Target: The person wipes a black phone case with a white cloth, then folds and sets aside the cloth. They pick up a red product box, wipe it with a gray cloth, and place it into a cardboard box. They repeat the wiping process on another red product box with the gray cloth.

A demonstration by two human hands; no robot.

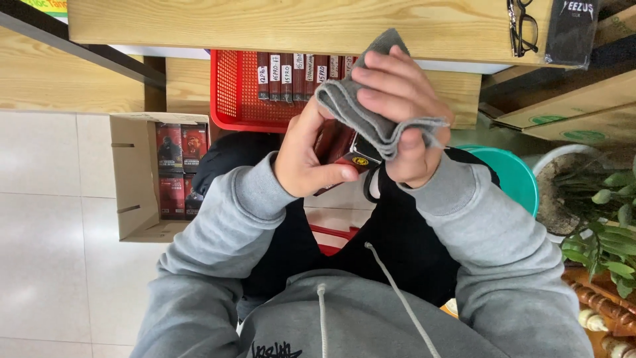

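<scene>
Your left hand [306, 159] is closed on a small dark red box [344, 156] — thumb across its lower end. The box runs up and away from you, tilted right at the bottom, mostly hidden between your hands. Your right hand [405, 116] is curled shut on a folded grey cloth [361, 109], pressed against the box — above the red basket [237, 93].

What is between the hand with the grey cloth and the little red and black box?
Only the grey cloth itself. The right hand has it draped over its fingers, so the cloth lies between that hand and the red and black box. The left hand grips the box directly, with nothing in between.
</scene>
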